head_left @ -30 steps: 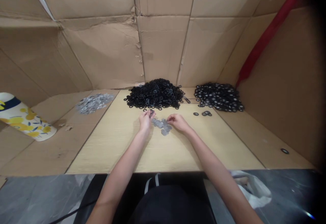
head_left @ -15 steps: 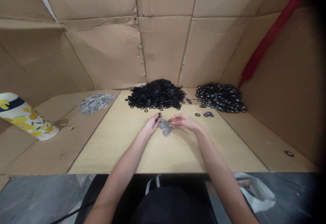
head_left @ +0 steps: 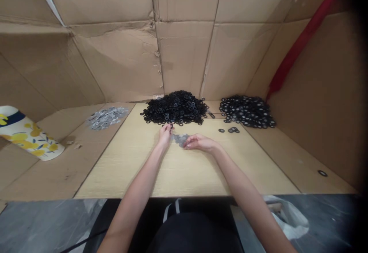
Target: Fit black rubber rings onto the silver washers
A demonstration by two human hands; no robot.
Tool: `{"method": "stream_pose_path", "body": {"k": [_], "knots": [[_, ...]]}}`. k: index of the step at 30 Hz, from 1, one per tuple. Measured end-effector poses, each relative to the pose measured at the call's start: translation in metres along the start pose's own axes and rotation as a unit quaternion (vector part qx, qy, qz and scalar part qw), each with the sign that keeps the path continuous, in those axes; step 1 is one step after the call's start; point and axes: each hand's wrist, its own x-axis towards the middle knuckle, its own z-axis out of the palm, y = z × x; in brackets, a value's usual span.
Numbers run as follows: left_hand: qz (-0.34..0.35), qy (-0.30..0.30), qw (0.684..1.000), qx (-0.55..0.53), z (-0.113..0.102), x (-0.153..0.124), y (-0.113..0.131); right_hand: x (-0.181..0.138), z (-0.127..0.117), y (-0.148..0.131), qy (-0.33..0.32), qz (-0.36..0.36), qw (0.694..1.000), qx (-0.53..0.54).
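Note:
My left hand [head_left: 165, 135] is at the near edge of a big pile of black rings [head_left: 175, 107], its fingertips pinched on a black ring. My right hand [head_left: 198, 142] rests on the wooden board [head_left: 184, 165], fingers curled over a small cluster of grey discs [head_left: 178, 138] that lies between the two hands. What the right fingers grip, if anything, is hidden.
A second pile of black rings with grey centres [head_left: 247, 110] lies at the back right, a few loose ones [head_left: 230, 130] before it. A heap of grey discs [head_left: 105, 116] sits back left. A flowered cylinder [head_left: 27, 134] lies far left. Cardboard walls [head_left: 184, 46] surround everything.
My left hand went back toward the black ring pile. My right hand dropped lower and left onto the grey discs.

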Motion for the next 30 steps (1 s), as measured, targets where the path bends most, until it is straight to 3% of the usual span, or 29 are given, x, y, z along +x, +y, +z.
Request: {"method": "stream_pose_path", "body": {"k": [4,9,11,16,20,23,26,30], "knots": [[-0.019,0.023,0.999,0.011,-0.001,0.005,-0.007,-0.007,-0.014,-0.008,0.024,-0.012,0.999,0.043],[-0.038,0.014,0.999,-0.018,0.008,0.004,-0.010,-0.012,-0.038,-0.002,0.205,0.010,0.975,0.088],[-0.045,0.001,0.999,-0.024,0.013,0.003,-0.012,-0.009,-0.037,0.003,0.231,0.024,0.967,0.103],[-0.067,-0.027,0.997,-0.040,0.023,0.003,-0.013,0.003,-0.017,0.005,0.216,0.002,0.969,0.121],[-0.075,-0.023,0.996,-0.052,0.018,0.006,-0.006,-0.002,-0.023,0.000,0.231,-0.016,0.966,0.112],[-0.085,-0.014,0.995,-0.050,0.007,0.007,0.004,-0.014,-0.038,-0.002,0.234,0.038,0.967,0.094],[-0.098,-0.009,0.994,-0.044,-0.002,0.007,0.010,-0.019,-0.043,0.000,0.167,0.112,0.977,0.069],[-0.119,-0.020,0.992,-0.034,-0.001,0.001,0.006,-0.004,-0.028,0.007,0.152,0.053,0.984,0.075]]}}
